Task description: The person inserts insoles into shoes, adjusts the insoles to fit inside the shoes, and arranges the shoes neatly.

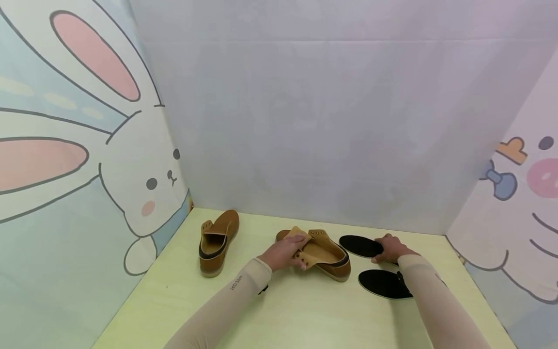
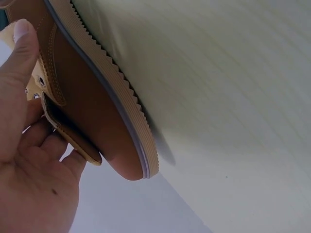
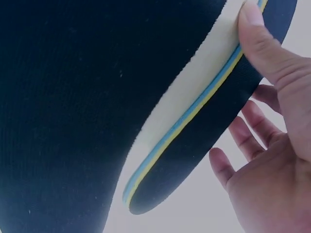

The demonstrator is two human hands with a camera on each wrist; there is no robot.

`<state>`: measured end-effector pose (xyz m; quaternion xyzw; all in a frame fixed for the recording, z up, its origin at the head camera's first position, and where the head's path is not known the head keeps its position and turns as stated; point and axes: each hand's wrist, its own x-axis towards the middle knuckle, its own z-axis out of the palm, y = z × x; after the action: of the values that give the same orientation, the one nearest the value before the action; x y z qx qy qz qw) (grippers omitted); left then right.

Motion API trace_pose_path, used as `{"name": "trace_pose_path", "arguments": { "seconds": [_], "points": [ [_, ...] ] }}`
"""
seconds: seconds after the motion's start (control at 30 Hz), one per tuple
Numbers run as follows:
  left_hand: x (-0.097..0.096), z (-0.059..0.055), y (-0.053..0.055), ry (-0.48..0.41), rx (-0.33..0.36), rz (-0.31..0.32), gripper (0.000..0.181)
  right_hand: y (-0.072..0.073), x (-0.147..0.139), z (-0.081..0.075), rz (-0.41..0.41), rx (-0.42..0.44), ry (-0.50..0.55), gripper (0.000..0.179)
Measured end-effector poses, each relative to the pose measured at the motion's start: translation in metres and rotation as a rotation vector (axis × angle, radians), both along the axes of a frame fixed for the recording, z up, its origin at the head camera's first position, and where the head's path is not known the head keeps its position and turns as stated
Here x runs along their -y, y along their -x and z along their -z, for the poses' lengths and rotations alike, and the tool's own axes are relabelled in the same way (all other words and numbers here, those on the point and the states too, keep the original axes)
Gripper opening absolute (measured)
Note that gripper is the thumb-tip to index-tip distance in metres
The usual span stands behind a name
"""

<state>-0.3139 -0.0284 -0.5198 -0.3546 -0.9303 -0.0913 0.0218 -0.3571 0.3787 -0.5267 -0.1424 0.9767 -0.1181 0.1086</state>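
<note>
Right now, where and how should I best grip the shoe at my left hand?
Probably by the heel, coming from the right: the shoe stands on its sole with the heel turned that way, while the left hand holds the front flaps. The collar opens upward, so thumb inside and fingers outside may work; the right hand should first release the insole.

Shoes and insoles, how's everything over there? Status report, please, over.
Left hand gripping middle shoe. Right hand gripping far insole, outside the shoe. Right sleeve partly hiding near insole.
</note>
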Motion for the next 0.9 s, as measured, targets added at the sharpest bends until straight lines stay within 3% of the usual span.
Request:
{"name": "trace_pose_path", "arguments": {
  "seconds": [0.17, 0.37, 0.63, 0.9],
  "points": [
    [0.000, -0.005, -0.003, -0.022, 0.006, -0.001, 0.092, -0.001, -0.005, -0.004, -0.046, -0.030, 0.038, 0.077],
    [-0.001, -0.004, -0.003, -0.009, 0.002, -0.010, 0.093, -0.002, -0.009, -0.006, -0.034, -0.074, 0.068, 0.076],
    [-0.001, -0.001, -0.001, -0.008, 0.002, -0.004, 0.094, -0.001, -0.007, -0.015, -0.016, -0.194, 0.061, 0.067],
    [0.001, 0.001, 0.001, 0.003, 0.002, -0.010, 0.094, -0.004, 0.010, -0.038, 0.025, -0.248, 0.055, 0.053]
  ]
}}
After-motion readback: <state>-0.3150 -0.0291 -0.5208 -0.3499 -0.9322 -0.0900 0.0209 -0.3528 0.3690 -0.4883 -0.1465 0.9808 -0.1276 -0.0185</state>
